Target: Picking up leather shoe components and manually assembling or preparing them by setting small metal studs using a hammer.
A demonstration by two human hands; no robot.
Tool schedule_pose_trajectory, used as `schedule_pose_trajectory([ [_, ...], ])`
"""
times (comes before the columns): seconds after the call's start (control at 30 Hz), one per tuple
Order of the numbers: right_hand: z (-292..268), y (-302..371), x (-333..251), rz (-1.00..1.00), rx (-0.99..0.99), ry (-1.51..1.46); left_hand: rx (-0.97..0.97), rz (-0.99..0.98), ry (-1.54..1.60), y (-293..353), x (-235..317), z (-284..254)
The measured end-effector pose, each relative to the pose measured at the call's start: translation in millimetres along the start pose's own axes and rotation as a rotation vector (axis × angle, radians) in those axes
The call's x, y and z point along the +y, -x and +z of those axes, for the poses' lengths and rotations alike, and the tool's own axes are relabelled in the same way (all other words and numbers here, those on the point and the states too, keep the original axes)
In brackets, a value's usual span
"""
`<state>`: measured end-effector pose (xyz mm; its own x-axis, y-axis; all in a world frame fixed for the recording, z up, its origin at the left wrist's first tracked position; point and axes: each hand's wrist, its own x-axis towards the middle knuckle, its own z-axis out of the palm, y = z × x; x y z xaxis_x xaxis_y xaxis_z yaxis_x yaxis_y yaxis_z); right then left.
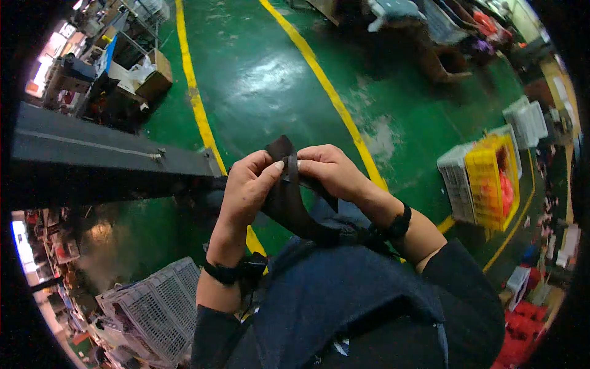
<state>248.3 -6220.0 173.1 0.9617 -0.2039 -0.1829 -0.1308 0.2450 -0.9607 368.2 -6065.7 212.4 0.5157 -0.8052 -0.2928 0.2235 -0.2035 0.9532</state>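
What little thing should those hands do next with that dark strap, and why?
Probably ease the right hand slightly away from the left hand, keeping both grips. The thumbs sit close together on the dark strap, which curves in a slack loop below them, so a gentle pull might straighten it.

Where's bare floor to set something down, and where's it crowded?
Barest: green floor beyond the left hand and right hand, between the left and right yellow lines. Another patch: between the right line and the pale crate. Crowded: upper left around the cardboard box, lower left by the grey crate.
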Motion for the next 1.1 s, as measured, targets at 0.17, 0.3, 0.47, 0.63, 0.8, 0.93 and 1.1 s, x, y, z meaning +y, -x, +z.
schedule_pose_trajectory([
  [0.17, -66, -141, -62, 0.085, -0.163, 0.12, 0.126, -0.018, -0.038, -119, 53, -40],
  [0.3, -102, -254, -104, 0.064, -0.351, 0.285, 0.254, -0.028, 0.036, -205, 89, -75],
  [0.47, -136, -402, -122, 0.099, -0.454, 0.207, 0.324, 0.041, 0.211, -325, 108, -141],
  [0.63, -168, -560, -153, 0.139, -0.413, 0.319, 0.301, 0.016, 0.096, -455, 135, -233],
  [0.8, -192, -705, -209, 0.037, -0.382, 0.414, 0.179, 0.047, 0.122, -581, 210, -320],
  [0.93, -212, -826, -239, 0.148, -0.374, 0.301, 0.121, 0.035, 0.131, -683, 241, -396],
  [1.1, -235, -1001, -258, -0.066, -0.422, 0.509, 0.216, 0.008, 0.097, -825, 268, -490],
])
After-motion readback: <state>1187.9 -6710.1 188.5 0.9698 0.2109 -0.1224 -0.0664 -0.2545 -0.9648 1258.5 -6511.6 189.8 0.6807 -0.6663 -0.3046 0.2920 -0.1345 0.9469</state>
